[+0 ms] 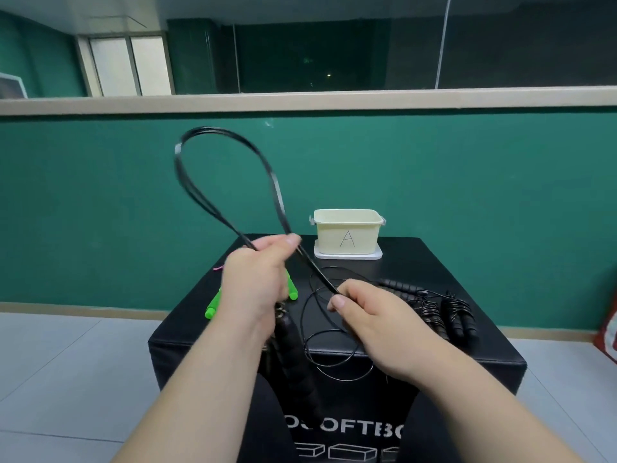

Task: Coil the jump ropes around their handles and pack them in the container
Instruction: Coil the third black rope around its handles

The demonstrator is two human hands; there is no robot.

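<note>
Both grips closed: looped black rope (176, 158) is clutched by the left hand (257, 282), its strand pinched by the right hand (374, 320).

A black padded box (417, 262) is set on a grey tiled floor (66, 362) — white lettering (344, 432) is printed on its front. A green wall (467, 178) is seen behind it, topped by a pale ledge (300, 103). A red object (609, 332) is cut off at the right edge — unidentifiable.
</note>
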